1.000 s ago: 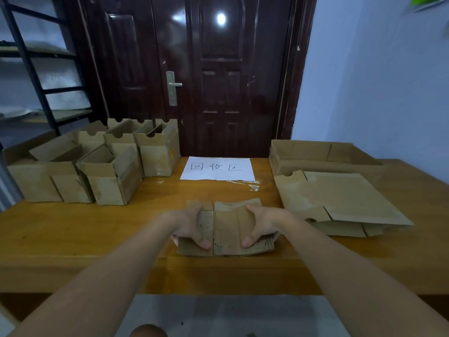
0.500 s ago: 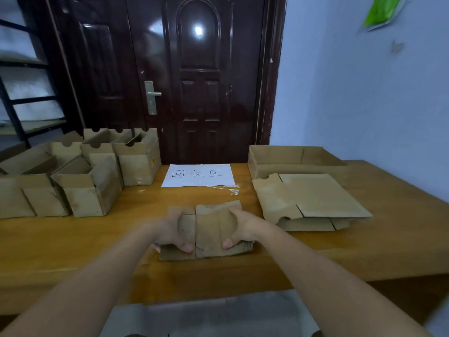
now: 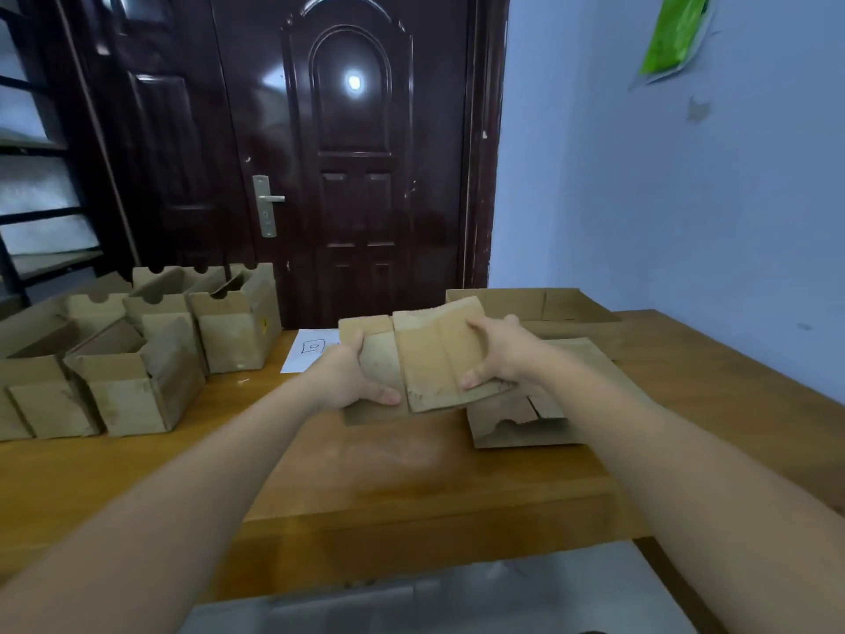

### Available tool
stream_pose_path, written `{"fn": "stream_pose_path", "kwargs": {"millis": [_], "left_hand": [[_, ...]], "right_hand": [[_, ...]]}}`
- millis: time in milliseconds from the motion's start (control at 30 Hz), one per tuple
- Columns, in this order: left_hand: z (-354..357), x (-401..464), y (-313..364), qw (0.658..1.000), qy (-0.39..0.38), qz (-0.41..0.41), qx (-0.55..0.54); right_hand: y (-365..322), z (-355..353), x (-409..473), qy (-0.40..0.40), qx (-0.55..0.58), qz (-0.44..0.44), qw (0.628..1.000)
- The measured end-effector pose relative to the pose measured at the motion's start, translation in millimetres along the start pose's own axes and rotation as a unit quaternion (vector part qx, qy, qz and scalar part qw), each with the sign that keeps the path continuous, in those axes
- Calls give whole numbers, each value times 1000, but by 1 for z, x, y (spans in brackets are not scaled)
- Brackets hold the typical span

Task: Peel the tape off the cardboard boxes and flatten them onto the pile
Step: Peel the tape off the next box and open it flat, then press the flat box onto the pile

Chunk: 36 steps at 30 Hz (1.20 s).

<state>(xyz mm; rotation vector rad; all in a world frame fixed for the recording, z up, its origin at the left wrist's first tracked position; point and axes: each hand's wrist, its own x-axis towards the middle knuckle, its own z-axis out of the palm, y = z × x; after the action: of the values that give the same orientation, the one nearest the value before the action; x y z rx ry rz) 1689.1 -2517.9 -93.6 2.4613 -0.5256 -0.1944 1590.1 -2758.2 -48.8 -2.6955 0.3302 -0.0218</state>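
Above the wooden table (image 3: 411,487), I hold a flattened brown cardboard box (image 3: 430,359) clear of the tabletop, tilted up toward the dark door (image 3: 352,153). My left hand (image 3: 352,377) grips its left edge, thumb curled over the front. My right hand (image 3: 498,354) grips its right edge the same way. Just beside and below it to the right lies the pile of flattened brown cardboard (image 3: 526,423). Well to the left stand several open brown cardboard boxes (image 3: 137,359). A white paper sheet (image 3: 306,354) with handwriting lies behind my left hand.
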Motion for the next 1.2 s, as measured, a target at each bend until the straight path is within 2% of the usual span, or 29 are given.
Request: {"fn": "stream_pose_path", "kwargs": {"millis": [200, 367, 500, 567, 600, 667, 733, 800, 933, 1100, 1200], "left_hand": [[57, 26, 88, 996, 28, 79, -24], [115, 54, 126, 997, 20, 66, -22], [151, 67, 126, 999, -3, 40, 3], [162, 70, 118, 995, -23, 27, 90], [164, 71, 112, 988, -36, 29, 150], [167, 73, 105, 971, -54, 44, 230], [168, 76, 103, 960, -61, 77, 264], [170, 79, 104, 953, -87, 125, 260], [174, 81, 102, 953, -137, 143, 228], [176, 77, 94, 955, -126, 150, 223], [176, 76, 95, 953, -127, 152, 228]], "right_hand": [[83, -39, -5, 70, 37, 69, 994], [151, -25, -3, 99, 16, 106, 989], [192, 1, 7, 70, -14, 93, 993], [206, 14, 13, 20, -69, 82, 994], [210, 18, 15, -16, -94, 80, 992], [217, 23, 18, -77, -74, 85, 991], [217, 22, 20, -88, -46, 82, 992], [213, 22, 22, -80, -66, 79, 991], [193, 30, 26, -91, -163, 64, 980], [184, 33, 29, -109, -190, 77, 973], [188, 37, 29, -92, -185, 86, 975]]}}
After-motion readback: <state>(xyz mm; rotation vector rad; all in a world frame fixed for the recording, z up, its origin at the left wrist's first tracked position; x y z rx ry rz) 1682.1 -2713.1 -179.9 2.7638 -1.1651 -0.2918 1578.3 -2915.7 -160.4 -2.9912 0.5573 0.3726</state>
